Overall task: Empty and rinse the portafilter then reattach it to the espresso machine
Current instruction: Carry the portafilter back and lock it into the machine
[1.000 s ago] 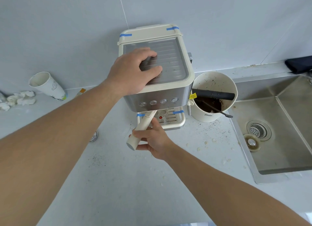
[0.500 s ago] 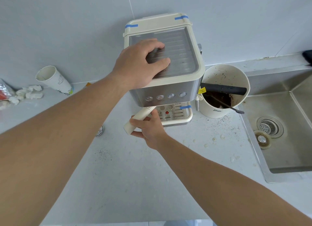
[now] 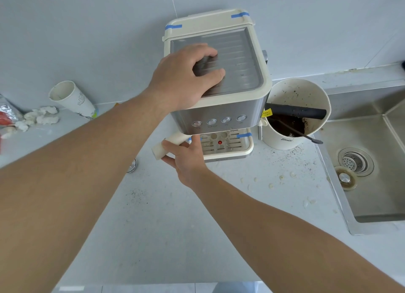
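Observation:
A cream and steel espresso machine (image 3: 238, 108) stands against the wall. My left hand (image 3: 186, 78) presses flat on its ribbed top, fingers spread, holding nothing. Under the front panel the portafilter's cream handle (image 3: 168, 143) sticks out to the left, and my right hand (image 3: 186, 157) is wrapped around it. The portafilter's basket end is hidden beneath the machine. Below sits the slotted drip tray (image 3: 232, 148).
A white knock bucket (image 3: 293, 139) with coffee grounds, a black bar and a spoon stands right of the machine. The steel sink (image 3: 372, 161) lies at the far right. A tipped paper cup (image 3: 72, 100) and crumpled tissue lie at left. Grounds and crumbs dot the counter.
The portafilter handle has swung from pointing toward me to pointing left, with my right hand following it. My left hand stays on the machine's top. The camera has shifted slightly.

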Tool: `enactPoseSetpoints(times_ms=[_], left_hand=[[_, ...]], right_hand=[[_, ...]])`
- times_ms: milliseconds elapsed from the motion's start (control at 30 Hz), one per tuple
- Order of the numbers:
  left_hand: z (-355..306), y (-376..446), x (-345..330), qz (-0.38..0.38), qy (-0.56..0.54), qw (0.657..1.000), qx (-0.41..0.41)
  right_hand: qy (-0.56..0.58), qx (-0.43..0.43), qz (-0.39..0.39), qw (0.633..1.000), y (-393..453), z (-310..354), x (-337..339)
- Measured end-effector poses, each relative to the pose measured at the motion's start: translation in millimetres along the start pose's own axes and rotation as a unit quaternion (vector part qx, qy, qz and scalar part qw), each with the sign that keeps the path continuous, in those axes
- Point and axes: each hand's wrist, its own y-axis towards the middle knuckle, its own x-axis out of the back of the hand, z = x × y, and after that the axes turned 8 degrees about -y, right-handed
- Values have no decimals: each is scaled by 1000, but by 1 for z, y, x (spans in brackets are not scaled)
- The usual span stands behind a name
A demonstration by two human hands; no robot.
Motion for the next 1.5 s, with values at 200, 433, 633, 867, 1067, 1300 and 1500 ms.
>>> enactPoseSetpoints(times_ms=[200, 433, 633, 867, 1067, 1300, 1500], left_hand=[[-1, -1, 0, -3, -2, 1000, -1], [-1, -1, 0, 1, 2, 1000, 3], [0, -2, 1, 7, 3, 1000, -4], [3, -2, 3, 25, 9, 999, -30], [4, -2, 3, 22, 10, 999, -40], [6, -3, 4, 25, 6, 999, -38], [5, -5, 4, 11, -12, 999, -28]], right_hand=[[-38, -17, 55, 998, -18, 5, 26], [-53, -57, 58, 995, -37, 18, 47], [-156, -63, -29, 985, -37, 24, 41], [-238, -92, 33, 966, -43, 45, 70], [-272, -127, 63, 952, -43, 59, 84], [-280, -136, 83, 947, -43, 63, 85], [-346, -116, 55, 930, -48, 72, 88]])
